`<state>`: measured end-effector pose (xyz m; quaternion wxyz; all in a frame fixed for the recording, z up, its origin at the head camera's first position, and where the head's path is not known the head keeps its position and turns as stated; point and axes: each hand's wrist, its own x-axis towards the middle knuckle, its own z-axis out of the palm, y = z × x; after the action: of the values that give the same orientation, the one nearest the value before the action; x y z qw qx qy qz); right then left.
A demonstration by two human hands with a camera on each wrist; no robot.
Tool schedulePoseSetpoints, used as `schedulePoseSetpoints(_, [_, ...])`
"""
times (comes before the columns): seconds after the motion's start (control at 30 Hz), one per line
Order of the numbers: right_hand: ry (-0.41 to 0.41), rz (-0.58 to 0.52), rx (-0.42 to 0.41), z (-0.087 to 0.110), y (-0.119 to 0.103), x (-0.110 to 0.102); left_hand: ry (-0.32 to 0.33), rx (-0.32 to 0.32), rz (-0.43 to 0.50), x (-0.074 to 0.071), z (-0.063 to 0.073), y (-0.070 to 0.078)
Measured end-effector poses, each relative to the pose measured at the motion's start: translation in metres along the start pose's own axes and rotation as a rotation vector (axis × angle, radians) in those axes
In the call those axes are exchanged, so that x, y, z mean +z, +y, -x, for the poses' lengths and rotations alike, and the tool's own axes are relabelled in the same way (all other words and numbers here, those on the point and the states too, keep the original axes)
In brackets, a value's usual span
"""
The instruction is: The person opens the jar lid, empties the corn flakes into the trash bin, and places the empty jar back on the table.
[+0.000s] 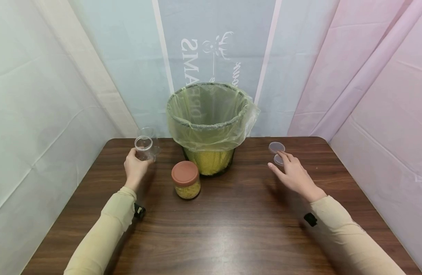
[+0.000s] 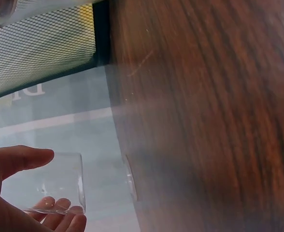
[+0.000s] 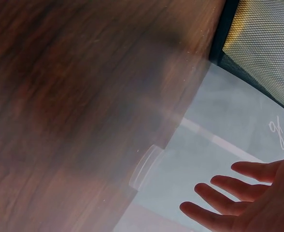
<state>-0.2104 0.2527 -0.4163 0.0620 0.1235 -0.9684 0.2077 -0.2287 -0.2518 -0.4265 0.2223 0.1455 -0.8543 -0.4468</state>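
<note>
1. On the wooden table (image 1: 211, 244), nearest you of the things set out, stands a jar with a reddish lid (image 1: 185, 181), yellow bits inside.
2. Your right hand (image 1: 293, 175) holds nothing, fingers spread by two clear round lids (image 1: 277, 147) (whether a fingertip touches the nearer, I cannot tell).
3. Well apart from it, your left hand (image 1: 136, 168) grips a clear jar (image 1: 143, 144), thumb opposite fingers.
4. Between your hands stands a mesh bin (image 1: 226, 159), bag-lined.
5. Behind everything hangs a lettered backdrop (image 1: 217, 19).
</note>
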Motion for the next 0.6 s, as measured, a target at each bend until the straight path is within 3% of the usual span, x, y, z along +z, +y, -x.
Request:
schedulePoseSetpoints(0.37, [0.022,0.004,0.029,0.007,0.012,0.000,-0.010,-0.059,-0.050,0.002,-0.006,-0.007])
schedulePoseSetpoints(0.6, [0.054,0.020,0.028,0.011,0.022,-0.002,-0.052,-0.114,-0.089,0.002,-0.011,-0.012])
